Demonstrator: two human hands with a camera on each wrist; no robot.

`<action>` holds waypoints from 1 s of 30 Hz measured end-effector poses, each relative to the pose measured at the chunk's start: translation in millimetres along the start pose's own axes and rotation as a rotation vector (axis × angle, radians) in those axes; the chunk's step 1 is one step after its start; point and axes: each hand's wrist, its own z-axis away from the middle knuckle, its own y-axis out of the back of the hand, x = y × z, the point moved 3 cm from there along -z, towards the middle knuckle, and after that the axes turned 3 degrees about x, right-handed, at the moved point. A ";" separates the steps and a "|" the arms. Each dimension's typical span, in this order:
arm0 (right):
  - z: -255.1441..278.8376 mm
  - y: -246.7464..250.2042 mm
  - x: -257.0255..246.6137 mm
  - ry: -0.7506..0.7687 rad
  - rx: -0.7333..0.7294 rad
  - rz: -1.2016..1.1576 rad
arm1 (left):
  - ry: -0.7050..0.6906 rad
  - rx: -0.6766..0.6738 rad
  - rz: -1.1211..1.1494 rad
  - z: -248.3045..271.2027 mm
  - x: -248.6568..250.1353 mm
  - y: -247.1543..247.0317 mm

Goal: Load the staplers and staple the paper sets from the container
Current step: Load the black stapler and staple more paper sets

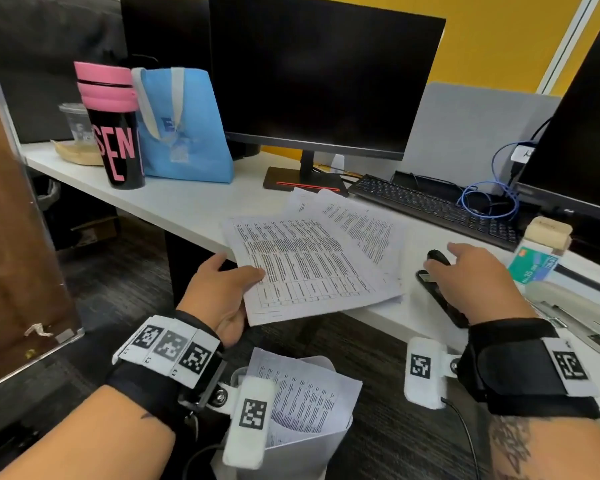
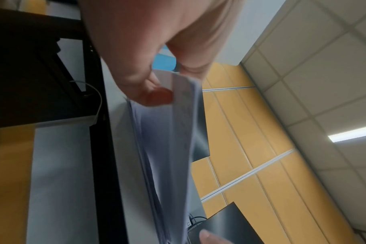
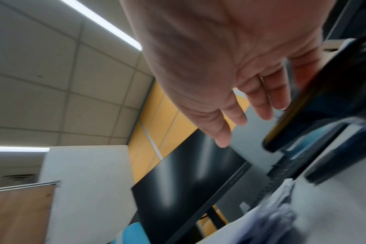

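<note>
- At the bench's (image 1: 187,202) front edge, the left hand (image 1: 219,289) pinches a paper set (image 1: 302,268) at its near-left corner, thumb on top and fingers (image 2: 155,95) beneath; most of the set lies on the bench and the gripped corner overhangs the edge.
- Thin sheets like these are light and floppy and likely to fan apart, so I judge a firm pinch close to the corner to be stapled keeps them squared.
- Below the edge, a white container (image 1: 291,455) holds more rolled paper sets.
- Farther back on the bench's left stand a pink-lidded tumbler (image 1: 115,126) and a blue bag (image 1: 184,126), well apart from the work.
- Toward the bench's right front, the right hand (image 1: 471,282) hovers over a black stapler (image 1: 437,285), fingers (image 3: 261,105) loosely spread and holding nothing.
- Rigid and compact, the stapler should take a grip around its body.
- Just right lie a staple box (image 1: 534,268) and a pale stapler (image 1: 568,313); a keyboard (image 1: 440,206) behind limits room.
</note>
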 end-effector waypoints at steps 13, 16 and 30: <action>40.6 -31.2 -33.3 -0.182 -0.480 -0.879 | 0.011 -0.771 0.091 35.8 24.8 -19.0; 46.7 -35.8 -33.5 -0.206 -0.603 -0.957 | -0.003 -0.890 0.114 32.9 26.1 -14.4; 57.5 -53.7 -24.1 0.019 -0.351 -1.054 | -0.141 -0.511 -0.419 -5.2 18.5 37.1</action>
